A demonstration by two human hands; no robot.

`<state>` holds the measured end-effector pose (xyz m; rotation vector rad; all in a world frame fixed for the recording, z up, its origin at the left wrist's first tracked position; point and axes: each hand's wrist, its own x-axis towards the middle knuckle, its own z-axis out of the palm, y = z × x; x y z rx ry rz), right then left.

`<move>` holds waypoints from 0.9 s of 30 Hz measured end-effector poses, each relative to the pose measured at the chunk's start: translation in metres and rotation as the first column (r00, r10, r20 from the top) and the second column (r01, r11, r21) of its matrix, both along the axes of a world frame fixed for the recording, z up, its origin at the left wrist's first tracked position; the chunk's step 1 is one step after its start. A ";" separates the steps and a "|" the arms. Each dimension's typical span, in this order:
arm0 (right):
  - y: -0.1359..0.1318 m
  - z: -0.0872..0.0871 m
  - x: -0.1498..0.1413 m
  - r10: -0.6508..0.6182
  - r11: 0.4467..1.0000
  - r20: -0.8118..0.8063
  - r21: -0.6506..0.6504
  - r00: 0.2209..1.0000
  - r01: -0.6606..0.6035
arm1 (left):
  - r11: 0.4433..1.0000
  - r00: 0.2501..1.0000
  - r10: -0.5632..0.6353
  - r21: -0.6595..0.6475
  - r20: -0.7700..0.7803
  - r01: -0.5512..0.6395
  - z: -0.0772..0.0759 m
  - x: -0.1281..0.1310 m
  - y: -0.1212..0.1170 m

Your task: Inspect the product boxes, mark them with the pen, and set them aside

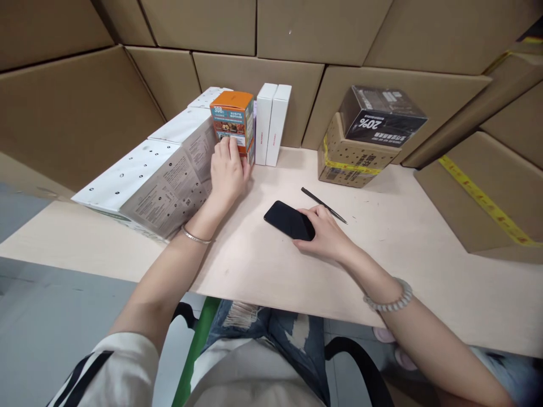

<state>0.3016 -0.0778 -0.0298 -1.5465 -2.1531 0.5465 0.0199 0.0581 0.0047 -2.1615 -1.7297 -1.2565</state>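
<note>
My left hand (229, 172) lies against the front of an orange printed box (232, 113), fingers stretched upward and close together, thumb near its lower right side. Part of another orange box shows beneath it, mostly covered by that hand. My right hand (324, 230) grips a black smartphone (286, 219) by its right end, fingers along the far edge and thumb along the near one. The phone's dark screen faces up, low over or on the table; which of these I cannot tell. Just beyond it lies a dark pen (323, 204).
White dotted boxes (131, 169) stand in a row at the left. Two slim white boxes (272, 125) stand upright behind the phone. A black box (382, 116) sits on a brown carton (354, 158). Large cartons (258, 73) wall the table's (254, 271) back; a taped carton (483, 198) stands right.
</note>
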 end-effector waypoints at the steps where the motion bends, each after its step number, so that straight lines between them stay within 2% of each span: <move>1: 0.001 0.000 0.001 0.007 1.000 0.008 0.003 1.000 -0.007 | 1.000 1.000 0.011 -0.012 -0.002 -0.011 0.001 0.001 -0.001; 4: 0.002 0.002 0.003 0.040 0.999 0.060 0.005 0.997 -0.040 | 0.999 0.999 0.045 -0.026 -0.004 -0.045 0.007 0.006 -0.008; 7: 0.003 0.004 0.004 0.062 0.998 0.087 0.007 0.994 -0.063 | 1.000 0.999 0.007 -0.009 -0.038 -0.007 0.011 0.016 -0.022; 10: 0.004 0.006 0.002 0.002 0.996 0.020 0.094 1.000 -0.004 | 0.992 0.981 -0.122 -0.046 -0.148 0.116 0.007 0.029 -0.046; 12: 0.009 0.014 0.002 -0.131 0.968 -0.037 0.213 0.991 0.136 | 0.952 0.921 -0.293 -0.171 -0.255 0.256 0.000 0.036 -0.065; 14: 0.019 0.027 0.005 -0.300 0.887 -0.088 0.341 0.950 0.312 | 0.905 0.860 -0.408 -0.264 -0.307 0.335 -0.006 0.041 -0.081; 16: 0.036 0.044 0.013 -0.440 0.763 -0.137 0.464 0.888 0.450 | 0.879 0.838 -0.458 -0.287 -0.296 0.380 -0.010 0.043 -0.091; 20: 0.093 0.069 0.045 -0.614 0.506 -0.218 0.629 0.758 0.590 | 0.875 0.850 -0.474 -0.227 -0.230 0.427 -0.013 0.047 -0.093; 21: 0.109 0.071 0.054 -0.646 0.468 -0.224 0.638 0.729 0.611 | 0.879 0.853 -0.471 -0.204 -0.224 0.431 -0.013 0.047 -0.092; 22: 0.126 0.071 0.063 -0.672 0.455 -0.216 0.634 0.708 0.626 | 0.882 0.856 -0.467 -0.181 -0.222 0.435 -0.014 0.048 -0.091; 25: 0.166 0.068 0.081 -0.683 0.550 -0.114 0.569 0.722 0.611 | 0.889 0.858 -0.458 -0.122 -0.231 0.441 -0.016 0.048 -0.090; 27: 0.180 0.066 0.082 -0.691 0.539 -0.125 0.568 0.712 0.622 | 0.891 0.860 -0.453 -0.095 -0.236 0.443 -0.017 0.048 -0.090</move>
